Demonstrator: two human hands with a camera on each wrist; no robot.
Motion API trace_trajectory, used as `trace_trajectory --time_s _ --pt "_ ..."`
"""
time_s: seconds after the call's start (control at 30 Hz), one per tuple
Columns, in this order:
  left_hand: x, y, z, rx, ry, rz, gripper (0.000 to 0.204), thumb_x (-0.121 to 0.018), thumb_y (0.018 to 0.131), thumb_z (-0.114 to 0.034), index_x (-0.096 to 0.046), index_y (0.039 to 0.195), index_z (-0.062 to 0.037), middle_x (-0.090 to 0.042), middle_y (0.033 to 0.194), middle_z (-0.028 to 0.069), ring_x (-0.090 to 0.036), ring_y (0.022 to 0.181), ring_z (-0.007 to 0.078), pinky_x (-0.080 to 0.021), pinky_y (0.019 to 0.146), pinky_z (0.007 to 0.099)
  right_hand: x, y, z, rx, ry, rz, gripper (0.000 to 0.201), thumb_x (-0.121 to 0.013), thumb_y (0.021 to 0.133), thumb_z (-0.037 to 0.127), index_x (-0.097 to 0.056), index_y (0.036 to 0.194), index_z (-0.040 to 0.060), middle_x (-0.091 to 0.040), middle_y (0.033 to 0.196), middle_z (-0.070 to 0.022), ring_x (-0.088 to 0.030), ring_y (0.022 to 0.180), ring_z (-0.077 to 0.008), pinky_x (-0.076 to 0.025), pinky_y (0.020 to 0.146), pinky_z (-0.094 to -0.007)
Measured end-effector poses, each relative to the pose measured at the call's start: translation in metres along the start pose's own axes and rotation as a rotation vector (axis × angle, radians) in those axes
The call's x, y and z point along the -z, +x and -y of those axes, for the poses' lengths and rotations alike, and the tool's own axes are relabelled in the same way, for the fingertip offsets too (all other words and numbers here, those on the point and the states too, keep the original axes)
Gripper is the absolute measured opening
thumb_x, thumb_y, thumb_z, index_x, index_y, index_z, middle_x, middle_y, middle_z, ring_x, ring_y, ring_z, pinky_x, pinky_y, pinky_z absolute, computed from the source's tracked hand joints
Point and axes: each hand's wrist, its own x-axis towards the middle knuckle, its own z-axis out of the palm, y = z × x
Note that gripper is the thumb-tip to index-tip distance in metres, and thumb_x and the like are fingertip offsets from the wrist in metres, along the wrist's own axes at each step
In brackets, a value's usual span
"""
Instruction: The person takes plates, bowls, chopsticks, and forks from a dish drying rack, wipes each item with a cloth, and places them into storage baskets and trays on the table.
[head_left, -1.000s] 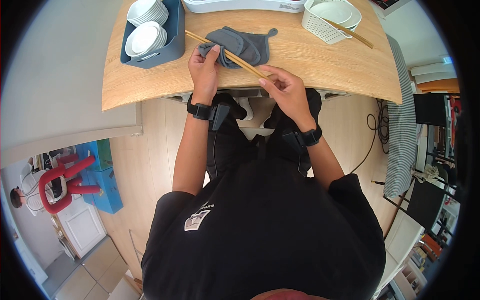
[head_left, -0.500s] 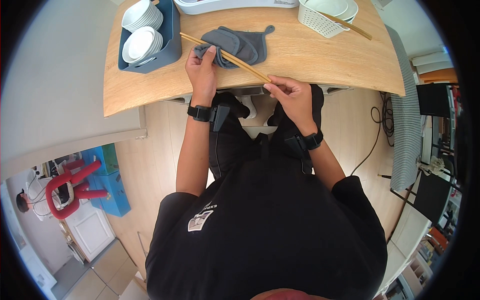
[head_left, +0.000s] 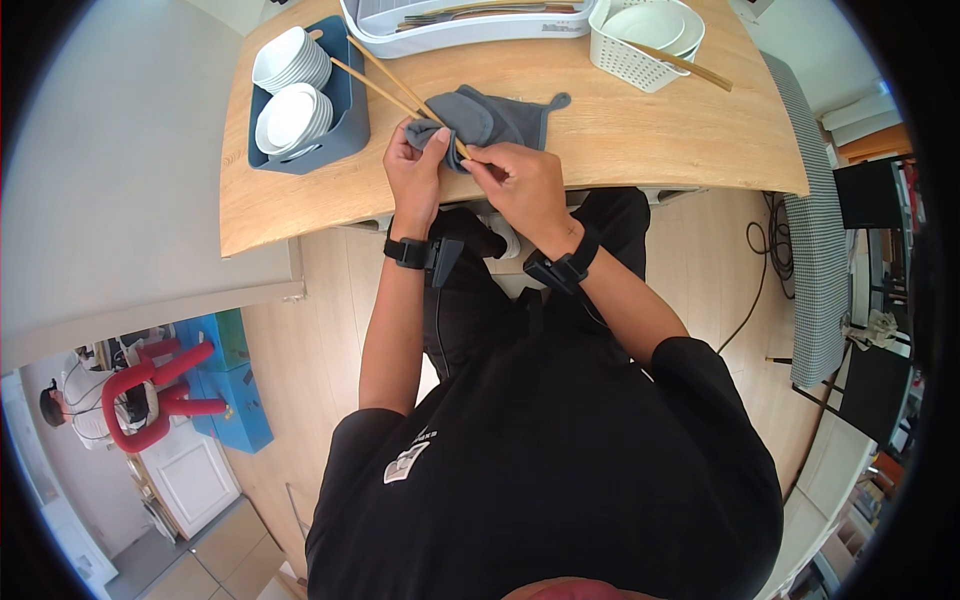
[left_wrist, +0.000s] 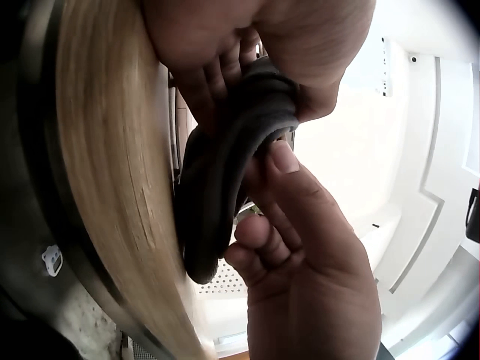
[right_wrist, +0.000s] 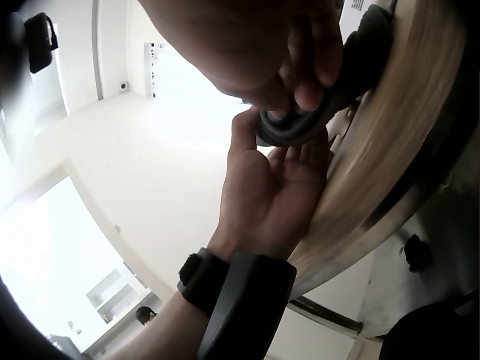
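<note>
Two light wooden chopsticks [head_left: 383,92] slant over a dark grey cloth [head_left: 513,119] near the table's front edge, their far ends spread apart. My left hand [head_left: 413,178] grips a folded part of the cloth around the chopsticks, thumb on top. Close beside it, my right hand [head_left: 522,192] pinches the chopsticks' near ends at the cloth. In the left wrist view the cloth [left_wrist: 244,142] hangs folded between both hands, and the right thumb and fingers meet its edge. The right wrist view shows the cloth curled over the left fingers; the chopsticks are hidden there.
A blue bin [head_left: 349,125] with stacked white bowls [head_left: 293,120] stands at the left. Behind the cloth is a white tray [head_left: 450,38] holding long utensils. A white perforated basket [head_left: 640,72] with dishes and chopsticks stands at the back right.
My right hand has moved left, from the chopsticks' far-right ends to beside my left hand. The chopsticks have shifted up-left through the cloth and their far ends have spread apart.
</note>
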Motion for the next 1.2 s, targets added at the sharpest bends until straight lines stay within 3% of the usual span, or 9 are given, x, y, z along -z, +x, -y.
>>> trace_trajectory --time_s 0.13,0.4,0.47,0.6,0.67,0.77,0.93,1.0,1.2 --pt "0.0 -0.001 0.0 -0.009 0.005 0.008 0.022 -0.07 0.087 0.001 -0.058 0.105 -0.0015 -0.065 0.095 0.0026 -0.061 0.085 0.0072 -0.049 0.078 0.0212 0.004 -0.002 -0.003 0.032 0.021 -0.019 0.014 -0.076 0.08 0.006 -0.073 0.093 -0.0006 -0.071 0.079 -0.0127 -0.064 0.058 -0.0171 -0.048 0.052 -0.027" --pt "-0.001 -0.004 0.004 -0.016 -0.019 -0.071 0.019 -0.07 0.086 0.001 -0.059 0.102 -0.0025 -0.066 0.095 0.003 -0.061 0.086 0.0089 -0.05 0.079 0.0246 0.059 -0.044 -0.018 -0.001 -0.005 0.095 0.016 -0.077 0.08 0.004 -0.073 0.094 -0.0017 -0.072 0.081 -0.0118 -0.062 0.057 -0.0119 -0.048 0.053 -0.0238" --pt "0.001 -0.003 0.004 -0.002 -0.08 -0.07 0.017 -0.068 0.088 0.0 -0.059 0.104 -0.0022 -0.065 0.099 0.0039 -0.061 0.089 0.0097 -0.049 0.081 0.0248 0.077 -0.055 -0.017 -0.11 -0.003 0.133 0.017 -0.077 0.081 0.01 -0.074 0.095 0.0019 -0.072 0.085 -0.012 -0.066 0.063 -0.0193 -0.051 0.057 -0.0268" --pt "-0.001 -0.003 0.003 0.02 -0.172 -0.083 0.018 -0.066 0.09 -0.002 -0.059 0.107 -0.0011 -0.065 0.102 0.0042 -0.061 0.092 0.0106 -0.049 0.082 0.0254 0.101 -0.07 -0.021 -0.205 0.056 0.167 0.016 -0.075 0.082 0.002 -0.074 0.098 -0.0006 -0.073 0.083 -0.0089 -0.062 0.06 -0.0082 -0.048 0.053 -0.0218" --pt "0.0 -0.003 0.002 0.009 -0.159 -0.092 0.017 -0.06 0.094 -0.003 -0.061 0.11 -0.0029 -0.064 0.109 0.0041 -0.06 0.103 0.0136 -0.045 0.093 0.0285 0.109 -0.073 -0.025 -0.267 0.076 0.177 0.016 -0.074 0.083 0.002 -0.074 0.099 -0.0011 -0.074 0.084 -0.009 -0.063 0.062 -0.0081 -0.05 0.055 -0.0214" --pt "-0.003 -0.003 -0.001 -0.003 -0.199 -0.121 0.023 -0.065 0.092 -0.002 -0.059 0.113 0.0007 -0.065 0.104 0.0046 -0.062 0.093 0.0108 -0.049 0.083 0.0247 0.116 -0.075 -0.025 -0.356 0.137 0.15 0.018 -0.074 0.083 0.002 -0.074 0.101 -0.0004 -0.074 0.087 -0.009 -0.064 0.066 -0.0079 -0.052 0.058 -0.0212" --pt "0.006 -0.003 0.003 -0.021 -0.162 -0.084 0.021 -0.064 0.092 -0.002 -0.059 0.112 0.0008 -0.065 0.104 0.0042 -0.062 0.092 0.0103 -0.05 0.082 0.025 0.117 -0.069 -0.018 -0.45 0.209 0.078 0.019 -0.074 0.084 0.002 -0.074 0.103 -0.0002 -0.074 0.088 -0.0089 -0.066 0.068 -0.0094 -0.054 0.062 -0.0217" --pt "0.005 -0.003 0.003 0.015 -0.192 -0.044 0.018 -0.063 0.093 -0.007 -0.06 0.11 -0.0022 -0.064 0.108 0.003 -0.058 0.101 0.0116 -0.043 0.092 0.0269 0.116 -0.066 -0.019 -0.433 0.235 0.057 0.02 -0.073 0.084 0.001 -0.073 0.104 -0.0016 -0.074 0.087 -0.0084 -0.065 0.068 -0.0098 -0.054 0.062 -0.0214" --pt "0.007 -0.003 0.003 0.012 -0.194 -0.025 0.019 -0.063 0.092 -0.002 -0.059 0.11 0.0012 -0.065 0.105 0.0055 -0.062 0.095 0.0112 -0.049 0.086 0.0249 0.115 -0.056 -0.02 -0.416 0.325 0.014 0.02 -0.073 0.085 0.001 -0.071 0.104 -0.0052 -0.073 0.086 -0.0089 -0.064 0.067 -0.0096 -0.053 0.062 -0.0212"
